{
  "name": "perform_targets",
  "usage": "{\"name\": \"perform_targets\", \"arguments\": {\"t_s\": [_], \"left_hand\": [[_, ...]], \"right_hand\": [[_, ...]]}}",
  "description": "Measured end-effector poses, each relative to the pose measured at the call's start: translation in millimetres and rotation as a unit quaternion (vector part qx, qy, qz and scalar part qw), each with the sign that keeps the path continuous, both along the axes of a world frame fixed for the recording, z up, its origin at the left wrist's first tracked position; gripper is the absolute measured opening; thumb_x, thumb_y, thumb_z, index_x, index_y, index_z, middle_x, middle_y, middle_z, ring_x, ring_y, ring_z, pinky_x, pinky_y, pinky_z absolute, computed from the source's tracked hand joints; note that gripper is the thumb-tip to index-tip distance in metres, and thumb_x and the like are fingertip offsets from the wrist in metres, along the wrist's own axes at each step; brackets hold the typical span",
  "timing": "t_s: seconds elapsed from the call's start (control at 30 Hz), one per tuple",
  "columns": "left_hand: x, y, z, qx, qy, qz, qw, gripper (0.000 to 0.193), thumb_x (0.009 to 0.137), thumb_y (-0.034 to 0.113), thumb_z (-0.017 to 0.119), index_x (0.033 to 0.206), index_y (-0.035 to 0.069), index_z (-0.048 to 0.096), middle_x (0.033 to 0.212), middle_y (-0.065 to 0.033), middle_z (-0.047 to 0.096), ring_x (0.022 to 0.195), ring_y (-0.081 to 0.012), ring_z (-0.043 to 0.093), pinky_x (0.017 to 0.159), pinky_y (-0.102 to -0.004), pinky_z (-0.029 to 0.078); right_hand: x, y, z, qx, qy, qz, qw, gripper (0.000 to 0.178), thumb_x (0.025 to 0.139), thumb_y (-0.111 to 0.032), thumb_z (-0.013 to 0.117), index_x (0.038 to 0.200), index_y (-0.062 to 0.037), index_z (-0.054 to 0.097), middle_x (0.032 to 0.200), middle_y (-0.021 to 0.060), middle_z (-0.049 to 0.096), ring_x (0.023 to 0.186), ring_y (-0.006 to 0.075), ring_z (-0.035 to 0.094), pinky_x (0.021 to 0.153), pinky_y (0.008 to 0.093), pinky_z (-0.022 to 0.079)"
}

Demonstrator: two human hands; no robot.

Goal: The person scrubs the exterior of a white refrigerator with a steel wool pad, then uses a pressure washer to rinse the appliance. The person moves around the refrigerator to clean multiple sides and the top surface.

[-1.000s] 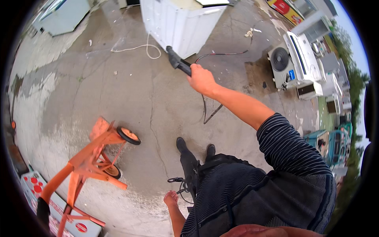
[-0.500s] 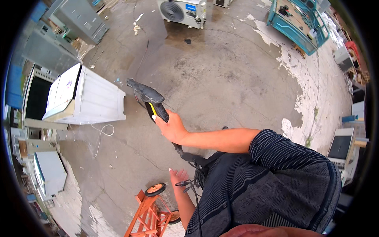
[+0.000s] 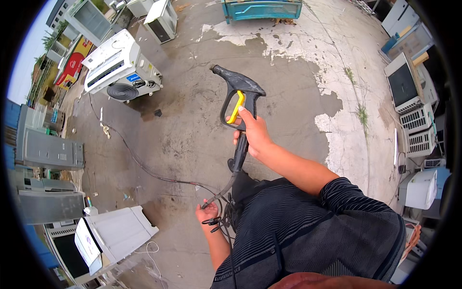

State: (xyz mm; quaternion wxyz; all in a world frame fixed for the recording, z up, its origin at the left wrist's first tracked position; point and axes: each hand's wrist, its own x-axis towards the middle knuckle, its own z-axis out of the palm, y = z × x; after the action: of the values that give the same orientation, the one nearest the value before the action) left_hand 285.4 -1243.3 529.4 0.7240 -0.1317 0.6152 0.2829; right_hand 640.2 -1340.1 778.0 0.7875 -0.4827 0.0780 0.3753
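My right hand (image 3: 255, 132) grips the black spray gun (image 3: 239, 79) of a pressure washer by its handle, with the thumb up near the yellow trigger (image 3: 236, 108). The gun's nozzle end points away and slightly left. From the bottom of the handle a dark hose (image 3: 226, 188) curves down to my left hand (image 3: 205, 212), whose fingers curl round it, low and left of the gun. A bunch of black cords (image 3: 222, 221) hangs beside my left wrist, against my dark striped shirt.
A white air-conditioner outdoor unit (image 3: 127, 72) stands on wet concrete at far left. A white washing machine (image 3: 122, 233) lies at lower left, near grey appliance cabinets (image 3: 53, 148). A thin hose (image 3: 139, 164) trails over the ground. A teal cart bed (image 3: 262, 10) is ahead; more units (image 3: 416, 125) line the right.
My view has turned right. The spray gun has swung up and right, now showing its side and trigger. My left hand was open and spread; it now holds the hose.
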Motion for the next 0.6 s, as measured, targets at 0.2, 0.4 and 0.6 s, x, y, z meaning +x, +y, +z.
{"name": "perform_targets", "arguments": {"t_s": [0.2, 0.4, 0.6], "left_hand": [[93, 54, -60, -0.011, -0.031, -0.068, 0.997, 0.03, 0.105, 0.026, 0.037, 0.101, 0.005, 0.058, 0.087, -0.0076, 0.067, 0.079, -0.021, 0.065, 0.069, -0.0399, 0.054], [205, 120, -63, 0.049, -0.035, -0.207, 0.976, 0.032, 0.105, 0.023, 0.035, 0.099, 0.006, 0.061, 0.087, -0.0083, 0.068, 0.077, -0.0223, 0.063, 0.07, -0.0408, 0.054], [376, 179, 20, 0.043, -0.066, -0.114, 0.99, 0.038, 0.107, 0.031, 0.035, 0.111, 0.007, 0.064, 0.095, -0.0079, 0.072, 0.086, -0.0228, 0.066, 0.07, -0.0412, 0.054]], "right_hand": [[124, 8, -40, -0.02, 0.037, 0.002, 0.999, 0.034, 0.101, -0.04, 0.057, 0.114, -0.009, 0.057, 0.107, 0.0102, 0.07, 0.059, 0.0133, 0.053, 0.051, 0.0337, 0.053], [271, 66, -43, -0.015, 0.018, -0.028, 0.999, 0.04, 0.1, -0.044, 0.058, 0.117, -0.0078, 0.056, 0.106, 0.0092, 0.07, 0.058, 0.0134, 0.053, 0.054, 0.0348, 0.053], [432, 135, -32, -0.019, 0.019, -0.123, 0.992, 0.052, 0.099, -0.054, 0.059, 0.119, -0.0074, 0.051, 0.101, 0.0138, 0.067, 0.07, 0.0175, 0.059, 0.057, 0.0376, 0.053]]}}
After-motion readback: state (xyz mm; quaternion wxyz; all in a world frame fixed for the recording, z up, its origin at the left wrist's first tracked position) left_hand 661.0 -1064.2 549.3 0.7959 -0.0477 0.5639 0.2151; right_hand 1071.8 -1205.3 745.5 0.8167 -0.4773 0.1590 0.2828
